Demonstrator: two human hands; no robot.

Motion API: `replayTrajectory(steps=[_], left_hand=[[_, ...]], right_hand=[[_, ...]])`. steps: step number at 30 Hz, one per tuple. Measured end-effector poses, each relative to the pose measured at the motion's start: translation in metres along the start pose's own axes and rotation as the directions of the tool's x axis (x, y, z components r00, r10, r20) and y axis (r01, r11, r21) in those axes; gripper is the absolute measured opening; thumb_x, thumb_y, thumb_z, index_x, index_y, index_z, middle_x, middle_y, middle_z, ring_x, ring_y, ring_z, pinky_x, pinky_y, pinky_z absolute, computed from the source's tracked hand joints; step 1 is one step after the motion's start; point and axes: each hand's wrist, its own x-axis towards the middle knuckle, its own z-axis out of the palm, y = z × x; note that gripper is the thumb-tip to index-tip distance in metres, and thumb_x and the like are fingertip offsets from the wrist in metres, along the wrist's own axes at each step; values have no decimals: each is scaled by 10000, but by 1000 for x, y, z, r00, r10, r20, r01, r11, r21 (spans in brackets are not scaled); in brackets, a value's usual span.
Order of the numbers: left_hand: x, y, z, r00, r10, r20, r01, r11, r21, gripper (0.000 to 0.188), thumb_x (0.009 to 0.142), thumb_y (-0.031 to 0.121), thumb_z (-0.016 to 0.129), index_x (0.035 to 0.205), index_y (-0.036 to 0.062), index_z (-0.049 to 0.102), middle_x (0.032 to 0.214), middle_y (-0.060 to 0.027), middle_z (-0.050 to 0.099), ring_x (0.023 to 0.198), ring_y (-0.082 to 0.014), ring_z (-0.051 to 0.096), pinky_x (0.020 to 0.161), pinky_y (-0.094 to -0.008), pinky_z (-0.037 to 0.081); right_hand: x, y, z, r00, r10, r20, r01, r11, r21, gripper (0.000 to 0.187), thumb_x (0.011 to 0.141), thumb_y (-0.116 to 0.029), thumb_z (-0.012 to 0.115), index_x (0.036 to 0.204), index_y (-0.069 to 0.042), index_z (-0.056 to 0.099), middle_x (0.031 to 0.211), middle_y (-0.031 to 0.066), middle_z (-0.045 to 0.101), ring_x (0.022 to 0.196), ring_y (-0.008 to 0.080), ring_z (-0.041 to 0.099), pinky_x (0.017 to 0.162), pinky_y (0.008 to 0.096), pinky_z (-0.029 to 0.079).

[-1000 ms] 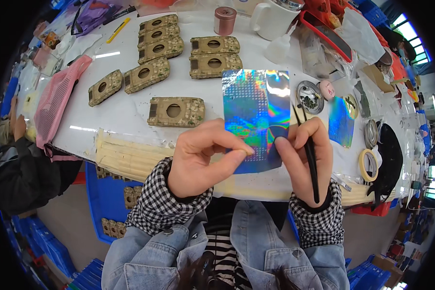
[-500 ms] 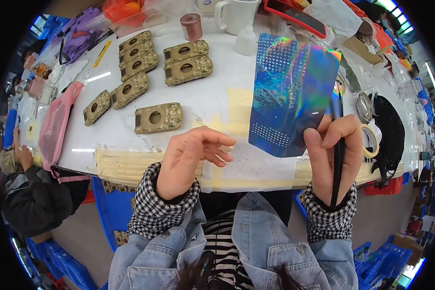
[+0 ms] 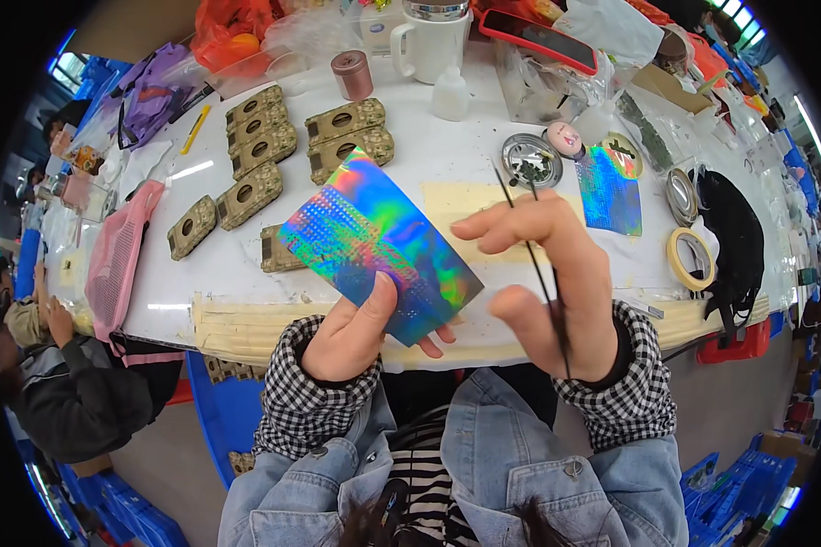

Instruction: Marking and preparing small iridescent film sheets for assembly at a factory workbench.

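Beneath the front edge of the desk, a blue bin is holding tan camouflage pieces. Above the desk, near that edge, the left hand's grip is pinching a holographic sheet, apparently tilting its dotted face upward. The right hand's grip is loosely cradling black tweezers, thumb and forefinger parted, perhaps sparing those fingers. Toward the desk's right side, a metal dish is containing dark-green bits.

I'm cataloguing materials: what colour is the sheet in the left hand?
The sheet is blue with rainbow sheen; head view.
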Motion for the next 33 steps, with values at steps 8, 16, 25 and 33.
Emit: replayTrajectory(steps=[8,16,25,33], left_hand=[[2,-2,-5,999,33,-12,-34,995,-92,908,901,711,178,1400,-34,315,1054,-210,618,817,-282,665,519,-328,569],[0,1,-10,991,80,103,-57,976,-211,813,977,558,273,1410,-128,223,735,-166,611,436,-203,560,398,-291,479],[-9,9,-13,974,47,221,-12,988,-157,591,1018,205,399,1449,-106,140,740,-116,619,605,-154,612,487,-232,497],[-9,9,-8,982,29,187,-19,998,-58,600,1000,210,423,1422,-140,179,656,-124,604,505,-177,594,491,-256,481]], right_hand=[[-43,-10,8,960,238,-147,-202,954,223,632,788,-270,776,1249,49,482,1113,184,598,959,287,638,838,372,517],[-30,-10,-6,999,-46,-3,46,998,-41,431,805,-301,729,1074,23,636,959,168,687,865,284,667,709,342,532],[-27,-12,-4,989,-144,-19,138,972,-191,393,742,-218,764,1053,5,670,961,130,671,838,257,673,684,334,557],[-26,-11,1,981,-194,0,187,946,-266,348,746,-193,760,1021,6,681,933,115,669,852,242,678,689,327,580]])
